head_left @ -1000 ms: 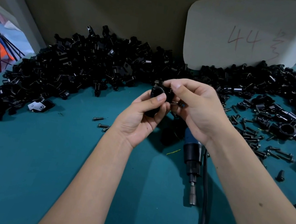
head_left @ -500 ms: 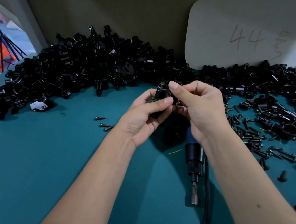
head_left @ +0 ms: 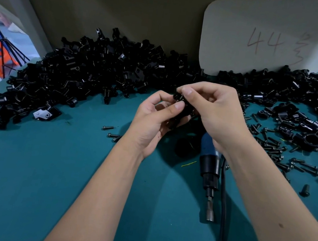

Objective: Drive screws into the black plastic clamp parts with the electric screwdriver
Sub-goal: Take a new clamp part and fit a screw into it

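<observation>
Both hands meet above the teal table [head_left: 22, 172] on one black clamp part [head_left: 183, 111]. The left hand [head_left: 153, 123] grips it from below and the left, thumb curled across its near face and the other fingers wrapped behind it. The right hand [head_left: 221, 113] comes in from the right, its thumb and forefinger pinched together at the top of the same part; whether a screw sits between those fingertips cannot be told, since the spot is dark and mostly covered. The part is held clear of the table surface, in front of the heap.

Directly under the right wrist lies the electric screwdriver [head_left: 208, 169], flat on the table, untouched. Its blue body points away from the person and its metal bit points toward the near edge. A black cable [head_left: 221, 222] runs beside it down to the bottom of the view.

Behind the hands a big pile of black clamp parts [head_left: 90, 75] stretches along the back wall from the left edge to the far right. Loose screws [head_left: 284, 157] are scattered on the table to the right of the right hand, and a few more screws [head_left: 111, 131] lie to the left of the left wrist. A pale board [head_left: 251, 20] with "44" written on it leans against the wall behind the pile.
</observation>
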The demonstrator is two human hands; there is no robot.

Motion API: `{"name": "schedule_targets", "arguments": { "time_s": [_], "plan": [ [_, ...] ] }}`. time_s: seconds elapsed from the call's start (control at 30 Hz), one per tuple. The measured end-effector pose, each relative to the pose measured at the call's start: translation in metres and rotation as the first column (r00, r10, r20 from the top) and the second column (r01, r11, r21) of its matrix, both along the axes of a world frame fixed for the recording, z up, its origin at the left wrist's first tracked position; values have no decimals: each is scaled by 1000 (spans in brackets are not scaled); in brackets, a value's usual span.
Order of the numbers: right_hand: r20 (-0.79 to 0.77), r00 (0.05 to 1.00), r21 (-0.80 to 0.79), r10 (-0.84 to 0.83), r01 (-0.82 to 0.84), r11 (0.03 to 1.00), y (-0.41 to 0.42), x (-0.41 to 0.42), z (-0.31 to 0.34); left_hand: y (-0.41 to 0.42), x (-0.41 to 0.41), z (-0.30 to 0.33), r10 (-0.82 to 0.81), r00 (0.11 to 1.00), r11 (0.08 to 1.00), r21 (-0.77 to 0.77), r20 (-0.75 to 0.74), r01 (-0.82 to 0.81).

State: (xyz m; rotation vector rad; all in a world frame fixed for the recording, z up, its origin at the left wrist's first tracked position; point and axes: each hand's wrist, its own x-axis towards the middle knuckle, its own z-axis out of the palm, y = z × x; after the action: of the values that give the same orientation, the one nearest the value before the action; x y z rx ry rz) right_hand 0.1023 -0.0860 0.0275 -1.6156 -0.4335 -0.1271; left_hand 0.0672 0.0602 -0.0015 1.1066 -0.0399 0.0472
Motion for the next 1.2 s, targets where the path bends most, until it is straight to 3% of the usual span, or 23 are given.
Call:
{"name": "schedule_targets", "arguments": {
  "time_s": [0.07,0.17,0.27,0.43,0.6,0.77,0.8,0.87,0.93,0.97,1.03,1.13,1.2],
  "plan": [
    [44,997,-41,-59,61,997,0,-1,0,0,0,-1,30,999,998,45,16,-31],
    [228,964,-239,-138,192,952,-4,1,-2,0,0,-1,89,995,985,142,43,-94],
    [413,910,-443,-48,247,862,-4,0,0,-1,-1,0,123,989,967,216,84,-139],
    [465,883,-579,61,251,776,-8,5,0,0,-2,-1,126,984,947,282,124,-157],
    [398,917,-608,27,241,756,-11,5,2,-1,-1,-2,93,984,928,344,153,-142],
    [341,926,-516,-164,330,790,-6,1,1,-5,1,-1,134,983,922,348,129,-171],
    [346,912,-537,-221,386,750,-7,1,1,-5,1,0,158,983,936,304,88,-178],
    [379,871,-669,-314,492,557,-13,4,-2,-6,3,1,188,981,975,131,-44,-181],
    [301,886,-822,-354,429,374,-17,5,-4,-6,5,2,176,968,978,-82,-177,-193],
    [232,905,-875,-356,354,330,-18,5,-5,-5,6,2,154,963,966,-169,-223,-194],
    [117,927,-917,-356,239,320,-18,4,-6,-6,5,2,114,956,954,-238,-270,-181],
    [53,926,-924,-374,187,332,-20,10,-3,-7,6,1,102,957,971,-183,-271,-155],
    [-43,927,-896,-373,130,425,-27,13,1,-7,7,1,92,956,977,-162,-278,-141]
  ]
}}
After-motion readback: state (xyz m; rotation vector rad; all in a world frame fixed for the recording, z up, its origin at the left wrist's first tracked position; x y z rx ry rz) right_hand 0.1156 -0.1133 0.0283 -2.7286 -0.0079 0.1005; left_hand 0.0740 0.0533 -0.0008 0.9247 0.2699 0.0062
